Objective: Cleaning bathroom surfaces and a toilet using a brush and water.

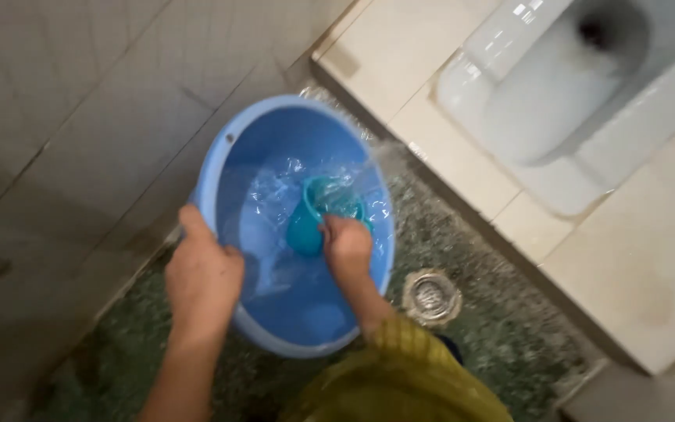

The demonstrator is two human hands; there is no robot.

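Blue plastic marks the landmark: a round bucket (275,133) standing on the speckled green floor (501,297), seen from above, with splashing water inside. To the left of the bucket lie grey wall tiles (64,101). At the bucket's lower-left rim the left hand (203,275) is wrapped over the edge, thumb along the rim and fingers curled around the outside, holding the bucket. Inside the bucket, right of its centre, sits a teal mug (314,219), partly under the water; its long axis runs from lower left to upper right, with the rounded base toward the lower left and the open mouth pointing to the bucket's far right rim. The right hand (347,244) is closed on the mug's right side, its wrist leading down to a yellow sleeve (400,367) below the bucket. Just right of the bucket's lower edge a round metal floor drain (432,296) is set in the floor. Farther right, beyond a raised beige tiled step (634,266), lies a white squat toilet pan (564,94).
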